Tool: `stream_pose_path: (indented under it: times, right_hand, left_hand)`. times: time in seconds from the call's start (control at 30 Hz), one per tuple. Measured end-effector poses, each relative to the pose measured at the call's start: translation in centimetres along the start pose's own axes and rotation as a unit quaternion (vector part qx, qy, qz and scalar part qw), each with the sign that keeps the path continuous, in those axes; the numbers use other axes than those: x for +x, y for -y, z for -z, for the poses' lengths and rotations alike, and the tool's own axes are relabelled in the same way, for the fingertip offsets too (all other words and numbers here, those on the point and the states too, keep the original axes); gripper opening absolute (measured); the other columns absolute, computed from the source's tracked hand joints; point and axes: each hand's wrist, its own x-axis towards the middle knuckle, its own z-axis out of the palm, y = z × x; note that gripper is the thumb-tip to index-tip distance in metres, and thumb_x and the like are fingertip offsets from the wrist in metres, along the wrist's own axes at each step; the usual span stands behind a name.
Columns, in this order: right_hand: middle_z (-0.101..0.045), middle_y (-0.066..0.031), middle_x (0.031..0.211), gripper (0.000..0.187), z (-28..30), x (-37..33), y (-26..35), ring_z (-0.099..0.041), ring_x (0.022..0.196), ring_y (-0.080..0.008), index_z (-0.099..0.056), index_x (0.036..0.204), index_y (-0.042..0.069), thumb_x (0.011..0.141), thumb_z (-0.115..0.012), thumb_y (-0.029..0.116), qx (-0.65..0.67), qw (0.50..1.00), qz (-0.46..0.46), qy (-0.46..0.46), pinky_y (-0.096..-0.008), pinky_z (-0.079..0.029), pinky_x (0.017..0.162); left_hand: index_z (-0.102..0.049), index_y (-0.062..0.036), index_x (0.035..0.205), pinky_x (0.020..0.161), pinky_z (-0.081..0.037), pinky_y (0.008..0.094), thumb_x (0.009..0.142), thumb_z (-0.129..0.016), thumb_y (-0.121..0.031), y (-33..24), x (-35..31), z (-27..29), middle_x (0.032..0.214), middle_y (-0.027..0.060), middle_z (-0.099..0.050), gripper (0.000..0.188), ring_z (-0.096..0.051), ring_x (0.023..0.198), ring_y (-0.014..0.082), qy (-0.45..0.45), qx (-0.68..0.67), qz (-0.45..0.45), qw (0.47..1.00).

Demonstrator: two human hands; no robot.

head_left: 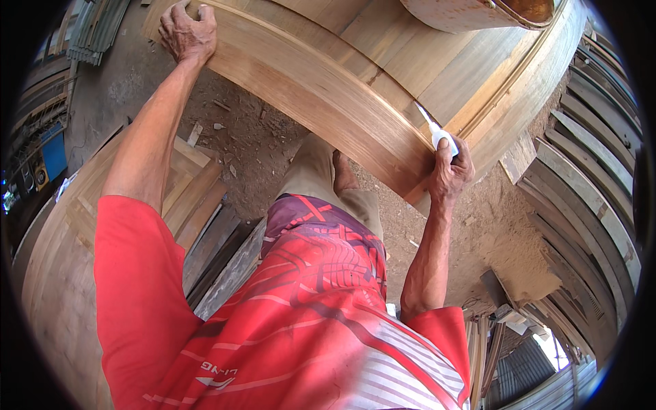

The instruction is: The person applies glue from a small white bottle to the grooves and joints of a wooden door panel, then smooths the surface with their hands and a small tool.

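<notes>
A wooden door panel [311, 85] with a raised frame and inset boards lies before me. At its far left end my left hand [188, 34] grips the edge with curled fingers. Near the right end, my right hand [452, 171] is closed around a small white squeeze bottle [443, 138] with a long thin nozzle. The nozzle points up and left, its tip at the seam between the frame and the inset boards; whether it touches the wood I cannot tell. Part of the bottle is hidden by my fingers.
A stained whitish bucket [471, 15] stands on the panel's far side. Stacked planks [588, 198] line the right, beside a heap of sawdust [523, 263]. Other wooden panels [61, 273] lie at the left. Scraps litter the dirt floor [253, 130] below.
</notes>
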Motion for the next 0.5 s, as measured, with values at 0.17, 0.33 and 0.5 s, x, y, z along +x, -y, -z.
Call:
stream_pose_path:
  times: [0.17,0.33,0.5]
  right_hand:
    - [-0.068,0.0000,0.091,0.029,0.00,0.01,0.09,-0.060,0.085,-0.0086,-0.074,0.106,0.000,0.100,-0.072,0.028,-0.005,1.000,-0.003,-0.001,-0.0258,-0.048,0.077]
    - [-0.068,-0.0050,0.087,0.026,0.05,0.05,-0.03,-0.062,0.081,-0.0124,-0.071,0.106,0.000,0.098,-0.071,0.025,-0.020,1.000,0.009,0.002,-0.0292,-0.050,0.074]
    - [-0.069,-0.0051,0.087,0.028,0.14,0.06,-0.47,-0.062,0.081,-0.0129,-0.071,0.106,0.000,0.098,-0.071,0.027,-0.019,1.000,0.018,0.000,-0.0298,-0.051,0.073]
  left_hand:
    - [-0.064,-0.0112,0.131,0.111,-0.037,0.0499,0.088,-0.063,-0.042,-0.02,0.03,0.11,0.137,0.0177,-0.057,0.052,-0.051,0.130,0.0369,0.003,-0.004,0.001,1.000]
    - [-0.064,-0.0104,0.130,0.112,-0.037,0.0496,0.089,-0.063,-0.042,0.11,0.09,0.03,0.136,0.0183,-0.057,0.052,-0.051,0.130,0.0367,-0.001,-0.006,-0.008,1.000]
    - [-0.064,-0.0092,0.130,0.113,-0.035,0.0487,0.089,-0.063,-0.041,0.33,0.14,-0.22,0.135,0.0188,-0.057,0.052,-0.050,0.130,0.0365,-0.007,-0.013,-0.017,1.000]
